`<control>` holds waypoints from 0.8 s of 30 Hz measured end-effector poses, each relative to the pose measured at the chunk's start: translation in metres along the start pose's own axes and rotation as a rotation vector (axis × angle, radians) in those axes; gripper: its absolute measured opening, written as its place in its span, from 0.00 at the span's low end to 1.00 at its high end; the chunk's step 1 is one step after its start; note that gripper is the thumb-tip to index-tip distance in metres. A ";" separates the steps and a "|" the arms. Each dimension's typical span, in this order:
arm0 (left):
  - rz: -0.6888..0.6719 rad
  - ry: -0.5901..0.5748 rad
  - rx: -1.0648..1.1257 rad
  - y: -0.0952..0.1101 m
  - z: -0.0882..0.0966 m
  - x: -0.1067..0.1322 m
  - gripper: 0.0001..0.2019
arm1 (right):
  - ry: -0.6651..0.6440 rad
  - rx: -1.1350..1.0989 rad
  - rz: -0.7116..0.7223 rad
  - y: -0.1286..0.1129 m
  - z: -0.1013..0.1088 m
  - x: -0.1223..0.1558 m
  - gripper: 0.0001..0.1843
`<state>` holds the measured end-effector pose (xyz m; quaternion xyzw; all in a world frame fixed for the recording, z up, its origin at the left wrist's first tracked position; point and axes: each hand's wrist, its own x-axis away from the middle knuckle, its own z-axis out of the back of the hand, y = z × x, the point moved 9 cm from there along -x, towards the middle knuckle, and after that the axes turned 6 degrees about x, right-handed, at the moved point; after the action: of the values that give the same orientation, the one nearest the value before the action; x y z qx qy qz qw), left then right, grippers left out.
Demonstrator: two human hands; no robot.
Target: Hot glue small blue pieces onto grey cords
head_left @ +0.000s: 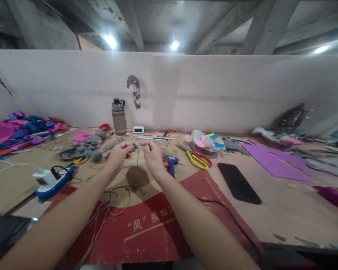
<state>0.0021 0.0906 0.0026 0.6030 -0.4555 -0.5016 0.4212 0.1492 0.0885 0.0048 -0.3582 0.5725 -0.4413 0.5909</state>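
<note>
Head view: left hand (120, 153) pinches a small grey piece (134, 146) between thumb and fingertips, held up above the cardboard (146, 183). Right hand (152, 154) just beside it, fingers bunched (whether they grip a strand, cannot tell). Grey cord (138, 159) hangs below the piece; more lies in loose loops on the cardboard.

Handling, as judged: keep the left pinch near the piece's edge, leaving the cord's meeting point in sight. Work the cord with the right fingertips in small, even pulls; a hard tug could twist so small a piece. Loops best kept untangled and off the glue gun (171, 163).

Count: hands, two; small grey piece, one; glue gun, one; scissors (195, 158) by the bowl (208, 150), two pairs, yellow- and red-handled; phone (239, 183), one; bottle (118, 120), one. Cord strands overlap, uncountable.
</note>
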 end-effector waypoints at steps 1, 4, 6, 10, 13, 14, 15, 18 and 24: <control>-0.009 -0.001 -0.019 -0.001 0.001 -0.001 0.10 | -0.023 -0.014 -0.013 0.004 -0.001 0.001 0.12; -0.018 0.003 -0.046 -0.003 0.002 -0.002 0.09 | -0.070 -0.060 -0.042 0.015 0.000 0.004 0.13; -0.020 0.009 -0.059 -0.004 0.002 -0.001 0.09 | -0.078 -0.088 -0.060 0.020 0.002 0.004 0.14; -0.023 0.024 -0.062 -0.005 0.001 0.001 0.10 | -0.072 -0.101 -0.076 0.022 0.004 0.006 0.15; -0.043 0.021 -0.068 -0.004 0.001 0.002 0.09 | -0.036 -0.014 -0.014 0.010 0.006 0.010 0.16; -0.047 0.021 -0.066 -0.005 0.001 0.002 0.09 | -0.024 0.042 0.017 0.005 0.007 0.012 0.16; -0.047 0.016 -0.064 -0.005 0.001 0.002 0.09 | -0.013 0.102 0.046 0.001 0.008 0.014 0.17; -0.051 0.010 -0.057 -0.005 0.002 0.002 0.09 | 0.003 0.252 0.095 -0.007 0.012 0.019 0.19; -0.042 -0.011 0.011 -0.003 0.000 0.002 0.09 | 0.037 0.244 0.090 -0.005 0.019 0.024 0.18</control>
<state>0.0027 0.0891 -0.0008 0.6118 -0.4478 -0.5111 0.4048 0.1659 0.0626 0.0024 -0.2493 0.5411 -0.4871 0.6386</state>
